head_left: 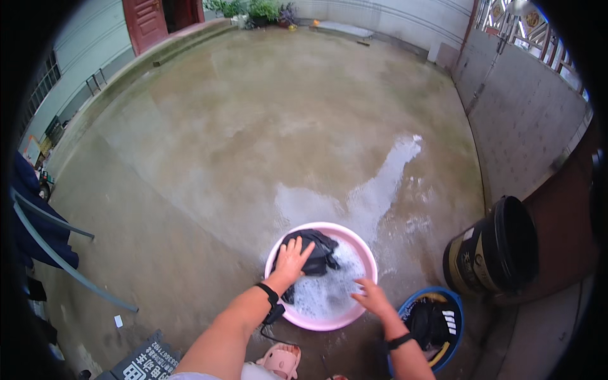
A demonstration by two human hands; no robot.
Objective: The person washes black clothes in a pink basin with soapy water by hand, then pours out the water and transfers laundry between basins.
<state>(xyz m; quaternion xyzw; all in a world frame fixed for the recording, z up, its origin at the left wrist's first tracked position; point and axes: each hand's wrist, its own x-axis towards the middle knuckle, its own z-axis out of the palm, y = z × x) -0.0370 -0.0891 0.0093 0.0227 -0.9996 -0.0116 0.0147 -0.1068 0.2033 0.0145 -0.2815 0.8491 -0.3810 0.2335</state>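
A pink plastic basin [369, 247] of sudsy water [327, 297] stands on the wet concrete before me. Dark wet cloth [324, 259] bunches up at its far left side, partly above the foam. My left hand [290, 260] rests on that cloth, fingers spread. At the basin's right rim hovers my right hand [371, 297], fingers apart and nothing in them. Below my right forearm sits a blue tub [460, 316] with dark clothing [427, 323] inside, one piece bearing white stripes. The forearm hides part of this tub.
A tall black bucket [494, 247] stands at the right near a metal gate [522, 99]. Curved grey tubes [71, 270] and dark blue fabric [35, 213] are at the left. Spilled suds [380, 190] spread beyond the basin. A pink slipper [280, 359] shows below it.
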